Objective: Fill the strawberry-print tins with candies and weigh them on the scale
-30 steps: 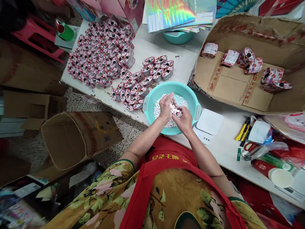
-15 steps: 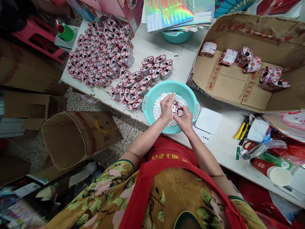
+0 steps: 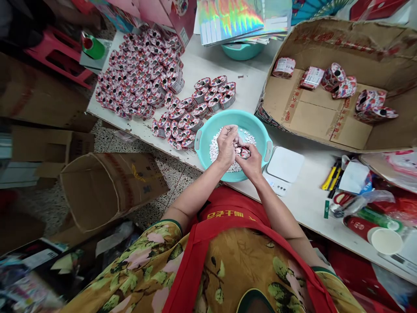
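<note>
Hands first: your left hand (image 3: 227, 145) and right hand (image 3: 250, 163) are pressed together over the teal basin (image 3: 208, 130), which sits dead centre at the near edge of the white table (image 3: 247, 82). Your right hand is wrapped around a small red-and-white printed container (image 3: 243, 152), with its open top facing up. Your left hand is cupped with its fingers curled over that opening, touching the container's rim; looks like a few of the white tablets (image 3: 215, 150) sit in the palm, but it's too small to be sure. The rest of the tablets lie loose in the bottom of the basin, under both hands.

Around you, by the clock from the basin:
- 10 to 11 o'clock: a small group of the same printed containers (image 3: 195, 113) just beside the basin, touching its rim on that side, and a much bigger heap (image 3: 140, 71) further out towards the table's far left corner.
- 12 o'clock: a stack of shiny holographic sheets (image 3: 241, 19) lying over a second teal bowl (image 3: 241, 50).
- 1 to 2 o'clock: a big open cardboard box (image 3: 312, 113) with a handful of the printed containers lying on their sides in it.
- 3 o'clock: a flat white scale (image 3: 284, 167), just beside the basin.
- 8 o'clock: an open brown carton (image 3: 107, 187), tipped on the floor.
</note>
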Motion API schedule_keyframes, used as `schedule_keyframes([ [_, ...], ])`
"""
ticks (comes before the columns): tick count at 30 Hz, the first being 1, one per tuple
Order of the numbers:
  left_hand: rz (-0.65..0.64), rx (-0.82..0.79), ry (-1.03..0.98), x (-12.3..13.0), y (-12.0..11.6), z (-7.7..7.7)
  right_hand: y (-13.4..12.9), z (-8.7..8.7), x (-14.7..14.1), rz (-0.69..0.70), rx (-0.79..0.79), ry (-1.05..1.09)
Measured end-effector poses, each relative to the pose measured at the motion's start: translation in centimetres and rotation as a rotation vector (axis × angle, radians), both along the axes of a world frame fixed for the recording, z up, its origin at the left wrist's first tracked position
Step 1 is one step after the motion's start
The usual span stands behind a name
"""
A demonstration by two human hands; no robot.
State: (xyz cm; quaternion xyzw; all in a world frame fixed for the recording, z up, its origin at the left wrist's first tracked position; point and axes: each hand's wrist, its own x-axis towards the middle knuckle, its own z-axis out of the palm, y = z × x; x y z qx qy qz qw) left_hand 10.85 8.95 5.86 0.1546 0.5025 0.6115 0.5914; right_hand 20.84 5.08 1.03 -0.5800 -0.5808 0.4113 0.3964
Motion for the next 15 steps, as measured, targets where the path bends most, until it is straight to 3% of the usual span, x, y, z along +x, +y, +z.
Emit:
schedule_keyframes([
  [7,-0.009,-0.052,-0.019,-0.1,0.2,0.5,-0.1,-0.5,0.0,0.006,-0.001,0.02],
  [15,-0.008,-0.048,0.005,-1.2,0.3,-0.5,-0.2,-0.9,0.0,0.004,-0.07,0.086],
])
